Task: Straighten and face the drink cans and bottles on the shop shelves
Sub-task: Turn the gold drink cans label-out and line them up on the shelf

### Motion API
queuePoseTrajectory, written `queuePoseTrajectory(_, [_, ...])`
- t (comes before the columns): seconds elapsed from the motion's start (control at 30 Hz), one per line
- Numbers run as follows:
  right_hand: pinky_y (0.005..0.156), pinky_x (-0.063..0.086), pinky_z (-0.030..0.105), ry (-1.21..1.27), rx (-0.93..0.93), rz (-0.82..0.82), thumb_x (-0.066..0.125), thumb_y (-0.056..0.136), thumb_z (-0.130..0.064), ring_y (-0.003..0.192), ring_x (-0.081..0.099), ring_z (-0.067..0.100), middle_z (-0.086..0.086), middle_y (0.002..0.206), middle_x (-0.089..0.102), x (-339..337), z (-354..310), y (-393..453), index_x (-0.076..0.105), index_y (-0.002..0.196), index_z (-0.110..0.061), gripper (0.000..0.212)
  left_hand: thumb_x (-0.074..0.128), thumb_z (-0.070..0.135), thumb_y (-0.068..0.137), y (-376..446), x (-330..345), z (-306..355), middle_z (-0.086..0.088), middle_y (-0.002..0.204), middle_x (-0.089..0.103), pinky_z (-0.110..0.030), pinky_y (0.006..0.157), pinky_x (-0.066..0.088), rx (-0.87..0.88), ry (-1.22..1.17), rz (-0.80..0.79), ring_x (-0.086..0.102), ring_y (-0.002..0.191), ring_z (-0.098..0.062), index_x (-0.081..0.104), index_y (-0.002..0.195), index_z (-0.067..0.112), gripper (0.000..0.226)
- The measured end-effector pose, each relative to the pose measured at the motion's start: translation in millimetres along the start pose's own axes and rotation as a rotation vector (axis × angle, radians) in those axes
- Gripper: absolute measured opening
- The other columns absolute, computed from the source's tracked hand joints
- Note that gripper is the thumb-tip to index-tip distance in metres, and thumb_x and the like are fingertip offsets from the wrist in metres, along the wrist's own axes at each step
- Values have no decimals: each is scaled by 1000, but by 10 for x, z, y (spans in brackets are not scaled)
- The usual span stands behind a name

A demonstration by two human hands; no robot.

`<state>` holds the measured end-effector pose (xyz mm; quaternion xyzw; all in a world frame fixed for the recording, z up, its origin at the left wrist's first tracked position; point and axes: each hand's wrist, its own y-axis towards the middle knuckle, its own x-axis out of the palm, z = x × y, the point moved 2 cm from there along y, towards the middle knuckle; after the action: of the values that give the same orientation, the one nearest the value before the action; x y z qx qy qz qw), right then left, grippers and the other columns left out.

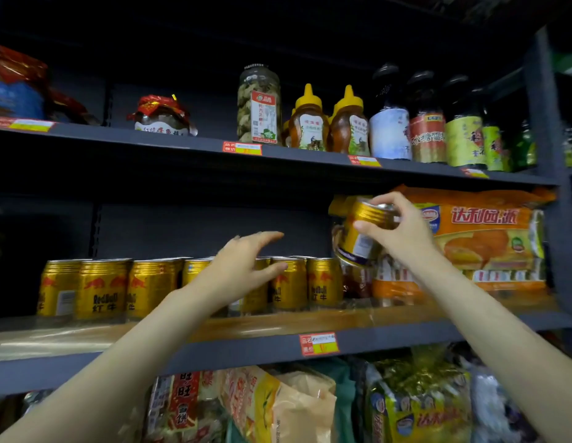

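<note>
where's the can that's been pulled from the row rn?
Head view, right of centre: the gold can is gripped tilted in the right hand, above the can row's right end.

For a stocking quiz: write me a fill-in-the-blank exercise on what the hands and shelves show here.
1. The right hand holds a gold can that is ____ rather than upright.
2. The left hand hovers with ____ fingers in front of the row of gold cans.
3. The two honey bottles stand on the shelf ____ the cans.

Missing words: tilted; open; above
</note>
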<state>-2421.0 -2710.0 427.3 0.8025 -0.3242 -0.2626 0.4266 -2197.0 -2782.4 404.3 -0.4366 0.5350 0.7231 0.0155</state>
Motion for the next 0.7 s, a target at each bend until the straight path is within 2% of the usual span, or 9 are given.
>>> queuePoseTrajectory(0.03, [81, 49, 36, -124, 39, -7, 76, 77, -24, 102, 55, 18, -8, 104, 57, -46, 116, 61, 55, 104, -21, 34, 51, 41, 91, 44, 50, 2, 5, 147, 38, -31, 114, 16, 2, 55, -27, 29, 138, -12, 32, 143, 27, 57])
queuePoseTrajectory(0.1, [83, 45, 35, -334, 112, -76, 77, 76, -30, 108, 53, 23, -3, 115, 56, -77, 347, 125, 55, 105, -21, 38, 49, 45, 91, 145, 166, 1, 4, 146, 40, -33, 115, 14, 7, 130, -72, 30, 138, -12, 31, 143, 28, 58])
queuePoseTrajectory(0.23, [77, 40, 28, -368, 125, -243, 77, 75, -34, 103, 52, 16, -2, 114, 57, 44, 724, 132, 54, 103, -23, 38, 47, 54, 89, 278, 337, -37, 8, 140, 47, -37, 111, 27, -28, 276, -144, 43, 128, -11, 36, 139, 32, 56])
queuePoseTrajectory(0.33, [84, 41, 27, -412, 103, -370, 75, 76, -40, 112, 51, 16, -4, 126, 54, 165, 896, 116, 50, 103, -27, 38, 46, 55, 89, 292, 392, -86, 13, 136, 48, -33, 108, 29, -54, 329, -106, 45, 125, -8, 38, 137, 33, 54])
queuePoseTrajectory(0.43, [97, 40, 32, -493, 30, -526, 73, 77, -40, 126, 41, 17, 0, 141, 41, 115, 856, 152, 49, 114, -29, 45, 44, 57, 88, 272, 432, -87, 15, 133, 50, -31, 107, 29, -78, 340, -55, 46, 123, -6, 39, 134, 35, 52])
queuePoseTrajectory(0.5, [108, 29, 39, -703, -69, -610, 73, 77, -42, 137, 27, 21, -1, 149, 29, 58, 781, 208, 46, 131, -26, 62, 42, 58, 88, 262, 456, -83, 15, 132, 50, -32, 107, 27, -90, 360, -33, 45, 123, -7, 40, 133, 36, 50])
queuePoseTrajectory(0.6, [111, 16, 47, -961, -190, -627, 70, 77, -47, 136, 25, 23, 2, 143, 42, 132, 736, 290, 44, 137, -25, 68, 43, 58, 87, 257, 455, -80, 15, 131, 50, -34, 109, 25, -112, 367, -28, 45, 123, -8, 41, 132, 36, 50])
queuePoseTrajectory(0.7, [111, 14, 51, -1130, -274, -620, 67, 83, -40, 135, 32, 26, 8, 135, 51, 350, 792, 332, 48, 132, -20, 56, 45, 57, 87, 269, 444, -68, 15, 128, 52, -35, 108, 26, -130, 347, -51, 47, 121, -8, 43, 130, 36, 48])
